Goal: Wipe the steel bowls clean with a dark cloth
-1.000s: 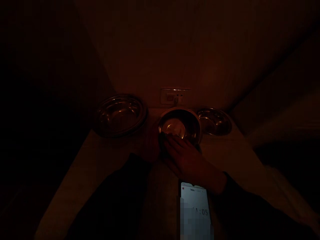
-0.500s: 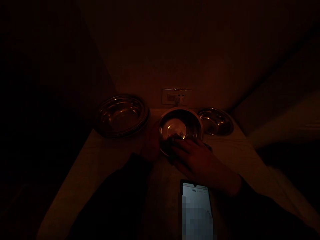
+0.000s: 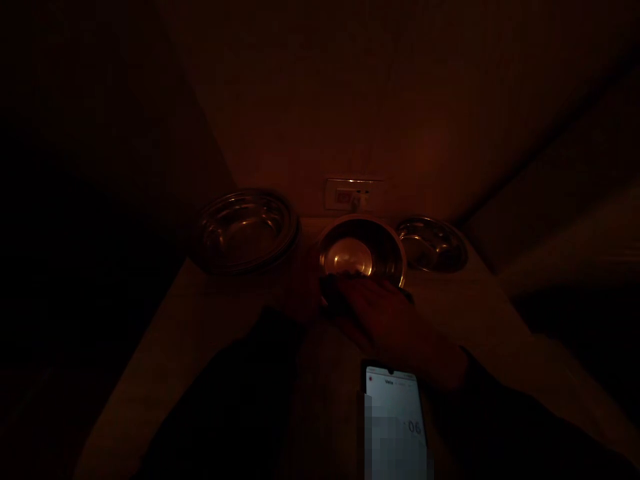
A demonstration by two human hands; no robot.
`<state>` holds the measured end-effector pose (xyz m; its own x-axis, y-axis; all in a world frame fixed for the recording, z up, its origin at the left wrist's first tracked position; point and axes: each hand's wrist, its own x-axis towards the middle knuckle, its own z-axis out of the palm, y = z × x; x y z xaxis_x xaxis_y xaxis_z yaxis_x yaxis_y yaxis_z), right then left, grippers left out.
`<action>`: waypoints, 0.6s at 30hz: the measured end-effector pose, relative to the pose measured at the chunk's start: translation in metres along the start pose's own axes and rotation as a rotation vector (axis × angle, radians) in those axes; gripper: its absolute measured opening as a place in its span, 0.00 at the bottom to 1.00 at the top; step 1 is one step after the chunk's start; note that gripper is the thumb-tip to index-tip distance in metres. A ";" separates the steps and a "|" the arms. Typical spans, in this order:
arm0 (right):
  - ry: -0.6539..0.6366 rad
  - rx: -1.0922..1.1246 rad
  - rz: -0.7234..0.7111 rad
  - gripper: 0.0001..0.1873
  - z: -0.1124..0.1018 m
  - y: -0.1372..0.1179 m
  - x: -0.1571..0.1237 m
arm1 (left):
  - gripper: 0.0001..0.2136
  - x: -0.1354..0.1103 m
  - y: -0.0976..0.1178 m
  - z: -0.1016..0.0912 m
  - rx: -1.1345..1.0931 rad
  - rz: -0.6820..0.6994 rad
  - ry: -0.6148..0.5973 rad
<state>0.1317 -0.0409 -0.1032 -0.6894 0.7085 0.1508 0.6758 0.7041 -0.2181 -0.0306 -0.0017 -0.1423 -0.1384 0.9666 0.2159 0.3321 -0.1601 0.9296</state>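
A shiny metal bowl [image 3: 385, 243] stands tilted towards me at the middle of the wooden table. My right hand [image 3: 385, 313] lies over its near rim, fingers pressed on a dark cloth [image 3: 334, 293] that reaches into the bowl. Dim in the shadow, my left hand [image 3: 303, 287] is held against the bowl's left side; its fingers barely show. Just below my right hand a lit phone [image 3: 395, 413] lies on the table.
Metal basins [image 3: 245, 233], stacked, stand at the table's back left. Another shallow metal bowl [image 3: 435, 243] is at the back right. Behind, a wall socket [image 3: 353, 195] has a plug in it. The wooden table [image 3: 165, 347] has dark drops on both sides.
My right hand and the cloth have shifted slightly left along the bowl's near rim. The phone screen now shows different digits. My left hand stays by the bowl.
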 end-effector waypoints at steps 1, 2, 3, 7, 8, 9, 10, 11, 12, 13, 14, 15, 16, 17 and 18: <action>0.002 -0.018 0.002 0.24 0.000 0.001 -0.002 | 0.18 0.000 0.003 0.000 -0.001 -0.041 -0.003; 0.005 -0.037 0.004 0.24 0.000 0.001 -0.003 | 0.17 0.000 0.005 -0.001 -0.007 -0.066 -0.009; 0.011 -0.055 0.006 0.24 0.000 0.002 -0.005 | 0.17 0.000 0.007 -0.001 -0.012 -0.075 -0.018; 0.031 -0.085 0.004 0.25 0.002 0.004 -0.007 | 0.17 -0.002 0.007 -0.002 0.019 -0.080 -0.025; 0.028 -0.085 -0.007 0.24 0.002 0.004 -0.007 | 0.16 -0.002 0.006 -0.002 0.035 -0.080 -0.012; 0.025 -0.084 -0.021 0.24 0.002 0.004 -0.007 | 0.16 -0.003 0.004 -0.002 0.041 -0.081 0.004; 0.022 -0.083 -0.035 0.23 0.002 0.004 -0.007 | 0.16 -0.003 0.003 -0.002 0.037 -0.081 0.021; 0.020 -0.083 -0.043 0.23 0.003 0.003 -0.006 | 0.16 -0.003 0.002 -0.001 0.031 -0.082 0.033; 0.019 -0.081 -0.044 0.23 0.003 0.003 -0.006 | 0.16 -0.003 0.002 -0.001 0.023 -0.083 0.041; 0.019 -0.079 -0.040 0.24 0.002 0.003 -0.006 | 0.17 -0.003 0.002 -0.001 0.012 -0.090 0.043; 0.017 -0.077 -0.034 0.24 0.002 0.003 -0.006 | 0.17 -0.003 0.003 0.000 -0.007 -0.101 0.044; 0.012 -0.074 -0.028 0.24 0.001 0.003 -0.006 | 0.18 -0.002 0.005 0.000 -0.034 -0.112 0.044; 0.005 -0.070 -0.023 0.24 0.001 0.004 -0.007 | 0.19 -0.001 0.007 0.000 -0.066 -0.119 0.036; -0.002 -0.068 -0.020 0.24 0.000 0.004 -0.007 | 0.19 -0.001 0.008 0.000 -0.099 -0.119 0.028; -0.009 -0.067 -0.018 0.23 -0.002 0.004 -0.008 | 0.20 0.000 0.010 0.000 -0.128 -0.111 0.025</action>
<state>0.1403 -0.0430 -0.1038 -0.7035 0.6956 0.1457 0.6793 0.7184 -0.1499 -0.0275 -0.0034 -0.1334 -0.1914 0.9746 0.1162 0.1923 -0.0789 0.9782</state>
